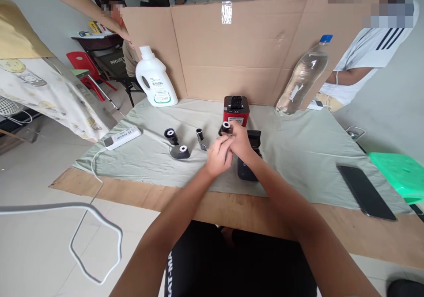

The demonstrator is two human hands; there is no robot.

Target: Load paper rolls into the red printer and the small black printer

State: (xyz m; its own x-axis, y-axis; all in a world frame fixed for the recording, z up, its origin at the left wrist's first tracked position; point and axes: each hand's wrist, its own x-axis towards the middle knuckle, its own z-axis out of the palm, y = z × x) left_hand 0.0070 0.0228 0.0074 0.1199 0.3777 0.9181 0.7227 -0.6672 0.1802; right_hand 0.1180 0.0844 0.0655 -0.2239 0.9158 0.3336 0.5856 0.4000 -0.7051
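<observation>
Near frame centre, your right hand (241, 142) pinches the black cylinder (225, 129). Your left hand (218, 157) has an unclear grip; steady gently.

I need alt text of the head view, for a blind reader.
A person's right hand touches a small black cylinder, the left hand close beside, over a pale cloth. A red box sits behind, small black parts lie to the left, a dark phone to the right. A white jug, a clear bottle and a cardboard screen stand farther back.
</observation>
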